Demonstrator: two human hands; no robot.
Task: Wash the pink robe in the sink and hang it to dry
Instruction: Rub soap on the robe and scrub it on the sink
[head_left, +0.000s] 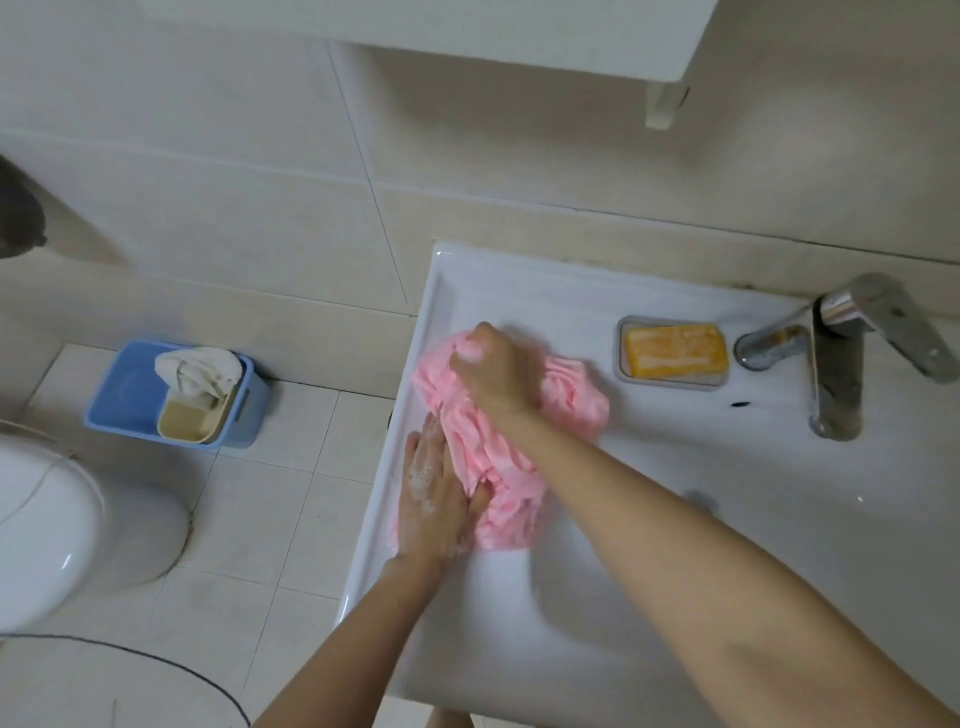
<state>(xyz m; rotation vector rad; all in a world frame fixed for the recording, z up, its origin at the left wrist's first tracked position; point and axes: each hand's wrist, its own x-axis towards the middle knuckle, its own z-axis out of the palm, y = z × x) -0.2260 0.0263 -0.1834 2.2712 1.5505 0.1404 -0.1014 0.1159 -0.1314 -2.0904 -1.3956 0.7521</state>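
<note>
- the pink robe (483, 457) sits bunched up left of centre, on the left side of the sink (571, 296), long axis roughly top-to-bottom
- right hand (493, 369) fists the far end; soapy left hand (434, 493) presses flat, fingers together, on the near left edge
- so I'd guess the scrub runs along that line
- sleeves and collar unreadable, right hand blurry, no drain or hanging spot in view

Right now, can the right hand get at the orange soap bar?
Probably yes: the soap bar lies uncovered in its dish, nothing between it and the right hand, which must first release the pink robe.
</note>
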